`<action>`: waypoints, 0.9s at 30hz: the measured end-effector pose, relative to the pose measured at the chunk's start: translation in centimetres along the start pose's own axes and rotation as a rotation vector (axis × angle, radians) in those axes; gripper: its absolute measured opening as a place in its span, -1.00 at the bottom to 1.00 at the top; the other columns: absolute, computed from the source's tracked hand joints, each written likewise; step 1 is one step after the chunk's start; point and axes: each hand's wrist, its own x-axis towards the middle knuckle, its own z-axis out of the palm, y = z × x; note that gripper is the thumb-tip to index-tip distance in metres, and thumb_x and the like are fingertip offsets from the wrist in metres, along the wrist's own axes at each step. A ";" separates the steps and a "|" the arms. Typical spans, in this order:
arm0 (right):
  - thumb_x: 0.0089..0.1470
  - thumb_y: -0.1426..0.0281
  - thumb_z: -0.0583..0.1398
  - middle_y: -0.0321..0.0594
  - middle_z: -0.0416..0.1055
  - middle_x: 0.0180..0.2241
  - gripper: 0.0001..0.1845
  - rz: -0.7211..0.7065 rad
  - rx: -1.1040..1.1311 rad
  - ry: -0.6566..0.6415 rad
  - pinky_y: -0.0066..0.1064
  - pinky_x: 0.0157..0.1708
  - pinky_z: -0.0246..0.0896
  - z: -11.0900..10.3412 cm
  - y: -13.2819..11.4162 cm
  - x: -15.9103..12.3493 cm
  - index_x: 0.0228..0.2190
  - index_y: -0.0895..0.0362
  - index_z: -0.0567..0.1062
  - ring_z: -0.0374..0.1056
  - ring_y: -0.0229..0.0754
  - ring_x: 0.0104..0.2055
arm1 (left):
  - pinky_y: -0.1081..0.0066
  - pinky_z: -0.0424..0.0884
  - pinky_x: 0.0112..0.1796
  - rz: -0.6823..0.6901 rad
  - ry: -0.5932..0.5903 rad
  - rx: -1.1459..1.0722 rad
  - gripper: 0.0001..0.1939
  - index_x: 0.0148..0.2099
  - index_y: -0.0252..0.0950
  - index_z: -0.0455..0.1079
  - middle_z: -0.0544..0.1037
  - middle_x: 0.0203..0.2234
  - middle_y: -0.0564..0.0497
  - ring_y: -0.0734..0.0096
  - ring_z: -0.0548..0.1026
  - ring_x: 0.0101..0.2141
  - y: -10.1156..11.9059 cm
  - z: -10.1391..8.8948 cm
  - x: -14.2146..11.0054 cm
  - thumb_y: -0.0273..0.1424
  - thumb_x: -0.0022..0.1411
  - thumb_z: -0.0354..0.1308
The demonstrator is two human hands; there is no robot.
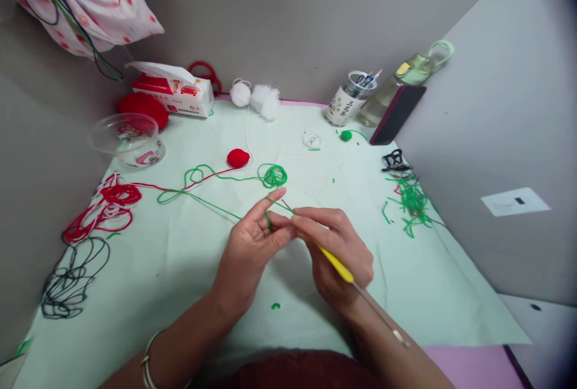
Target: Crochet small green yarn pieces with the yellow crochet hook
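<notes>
Over the middle of the table my two hands meet. My right hand [338,251] is closed around a crochet hook with a yellow handle [336,263]; its thin metal tip points up and left toward my left fingers. Green yarn [211,207] runs from the table to my left hand [252,241], wraps around its fingers and stretches from the raised index finger to the hook. My left thumb and middle finger pinch together beside the hook tip; whatever small piece sits between them is mostly hidden. A loose green yarn coil [273,176] lies just beyond my left hand.
Behind stand a tissue box [192,97], a white yarn ball [240,94], a pen holder [347,100], a bottle [383,97] and a phone [399,115]. Red yarn [119,195] and black cord [74,281] lie left, near a plastic tub [144,151]. Green scraps [412,199] lie right.
</notes>
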 end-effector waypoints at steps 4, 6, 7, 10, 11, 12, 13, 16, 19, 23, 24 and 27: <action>0.25 0.54 0.27 -0.18 0.63 -0.18 -0.67 0.165 0.202 0.012 -0.26 -0.29 0.49 -0.5 0.1 0.5 -0.10 -0.11 0.69 0.55 -0.09 -0.16 | 0.38 0.36 0.03 -0.031 -0.077 -0.031 -0.50 0.22 -0.14 0.48 0.59 -0.32 0.11 0.43 0.56 -0.18 0.4 -0.4 0.3 -0.38 0.24 0.41; 0.27 0.46 0.28 -0.21 0.63 -0.22 -0.77 0.259 0.345 0.011 -0.30 -0.29 0.47 -0.7 0.5 0.8 -0.16 -0.09 0.70 0.53 -0.11 -0.17 | 0.40 0.35 0.02 -0.027 -0.075 -0.026 -0.54 0.17 -0.12 0.52 0.55 -0.35 0.13 0.46 0.55 -0.20 0.6 -0.6 0.3 -0.39 0.24 0.41; 0.28 0.43 0.28 -0.22 0.63 -0.23 -0.80 0.300 0.415 0.006 -0.32 -0.29 0.46 -0.7 0.7 0.9 -0.17 -0.08 0.70 0.53 -0.13 -0.18 | 0.40 0.35 0.02 -0.028 -0.072 -0.025 -0.56 0.16 -0.11 0.54 0.54 -0.36 0.14 0.47 0.55 -0.22 0.7 -0.7 0.3 -0.39 0.23 0.42; 0.30 0.34 0.27 -0.24 0.63 -0.25 -0.85 0.417 0.560 -0.018 -0.37 -0.30 0.45 -0.9 1.1 1.1 -0.21 -0.04 0.69 0.52 -0.20 -0.26 | 0.35 0.34 0.05 -0.051 -0.068 -0.029 -0.57 0.14 -0.11 0.56 0.54 -0.34 0.12 0.46 0.54 -0.24 0.8 -0.8 0.3 -0.36 0.23 0.42; 0.31 0.31 0.27 -0.24 0.63 -0.26 -0.85 0.448 0.586 -0.022 -0.37 -0.30 0.46 -0.9 1.2 1.1 -0.22 -0.02 0.69 0.51 -0.22 -0.29 | 0.33 0.34 0.06 -0.054 -0.068 -0.032 -0.58 0.14 -0.12 0.57 0.54 -0.33 0.11 0.45 0.54 -0.25 0.9 -0.8 0.3 -0.36 0.23 0.42; 0.31 0.29 0.26 -0.23 0.63 -0.27 -0.85 0.471 0.606 -0.021 -0.37 -0.30 0.47 -0.9 1.2 1.2 -0.23 0.00 0.68 0.51 -0.23 -0.32 | 0.32 0.35 0.06 -0.054 -0.067 -0.032 -0.59 0.13 -0.12 0.57 0.54 -0.33 0.10 0.45 0.54 -0.26 0.9 -0.8 0.3 -0.35 0.23 0.42; 0.31 0.28 0.26 -0.22 0.63 -0.29 -0.83 0.486 0.620 -0.015 -0.36 -0.31 0.47 -1.0 1.1 1.2 -0.24 0.02 0.67 0.51 -0.23 -0.34 | 0.31 0.35 0.06 -0.053 -0.067 -0.030 -0.60 0.12 -0.13 0.58 0.55 -0.34 0.10 0.45 0.53 -0.27 1.0 -0.8 0.3 -0.35 0.23 0.41; 0.32 0.26 0.24 -0.21 0.63 -0.32 -0.81 0.499 0.644 -0.006 -0.35 -0.34 0.47 -1.1 0.9 1.4 -0.25 0.06 0.64 0.50 -0.23 -0.38 | 0.32 0.36 0.03 -0.041 -0.060 -0.018 -0.63 0.09 -0.14 0.60 0.53 -0.35 0.09 0.44 0.52 -0.27 1.1 -0.8 0.3 -0.36 0.23 0.40; 0.34 0.25 0.21 -0.20 0.63 -0.30 -0.79 0.511 0.624 -0.011 -0.34 -0.34 0.48 -1.2 0.7 1.4 -0.24 0.06 0.62 0.50 -0.21 -0.37 | 0.34 0.38 -0.01 -0.043 -0.050 -0.008 -0.65 0.07 -0.14 0.61 0.52 -0.36 0.09 0.43 0.52 -0.26 1.2 -0.8 0.3 -0.37 0.23 0.39; 0.37 0.28 0.19 -0.21 0.63 -0.28 -0.79 0.493 0.584 -0.008 -0.33 -0.32 0.48 -1.4 0.7 1.1 -0.22 0.06 0.62 0.51 -0.21 -0.35 | 0.35 0.40 -0.01 -0.031 -0.054 0.001 -0.68 0.06 -0.13 0.62 0.51 -0.37 0.11 0.46 0.52 -0.30 1.2 -0.8 0.2 -0.37 0.24 0.39; 0.38 0.29 0.18 -0.22 0.63 -0.27 -0.79 0.479 0.576 -0.010 -0.33 -0.31 0.48 -1.4 0.7 1.0 -0.21 0.05 0.62 0.52 -0.22 -0.35 | 0.36 0.41 -0.02 -0.025 -0.054 0.008 -0.69 0.05 -0.12 0.62 0.51 -0.37 0.11 0.47 0.52 -0.30 1.1 -0.8 0.2 -0.37 0.25 0.38; 0.39 0.33 0.16 -0.22 0.64 -0.26 -0.79 0.413 0.530 -0.023 -0.31 -0.31 0.49 -1.4 0.6 0.9 -0.17 0.03 0.63 0.54 -0.20 -0.33 | 0.39 0.43 -0.03 0.000 -0.048 0.041 -0.69 0.06 -0.10 0.61 0.53 -0.36 0.12 0.47 0.54 -0.29 1.0 -1.0 0.1 -0.35 0.27 0.37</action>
